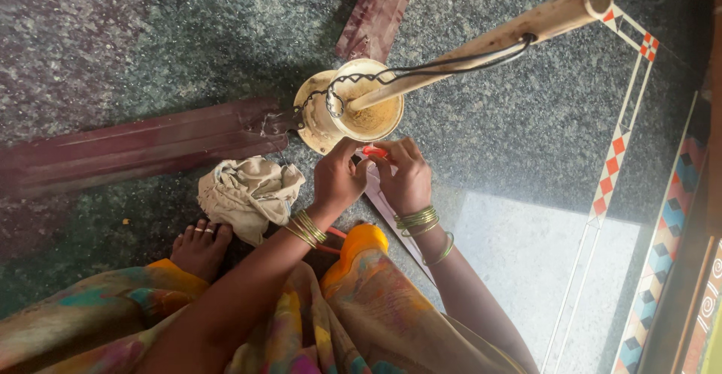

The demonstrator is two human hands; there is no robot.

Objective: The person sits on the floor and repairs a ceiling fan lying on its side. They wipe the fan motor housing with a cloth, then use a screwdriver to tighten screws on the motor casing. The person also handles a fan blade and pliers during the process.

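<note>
Small red tool (374, 151): only a short red part visible, lying between the two hands just below the ceiling fan motor housing (353, 107); its far end is hidden by fingers, kind cannot be told.

Left hand (338, 179): fingers curled, tips pinching the red tool's left end, knuckles touching the lower edge of the housing. Green and gold bangles on the wrist.

Right hand (406, 176): fingers bent, closed on the red tool from the right side, just beside the left hand. Bangles on this wrist also.

Motor housing: cream-coloured, dusty, brownish inside, resting on the dark speckled stone floor (150, 36). A pale downrod (519, 32) rises out of it toward the camera, up and to the right, with a black wire (444, 64) running along it.

Fan blades: one dark maroon blade (135, 148) extends left from the housing, a second (378, 9) extends toward the top edge, a third (391, 216) passes under the hands.

Crumpled beige cloth (248, 193) on the floor, near the left hand, beside a bare foot (199, 246) with toe rings. Multicoloured garment over the knees, at the bottom of the view.
</note>
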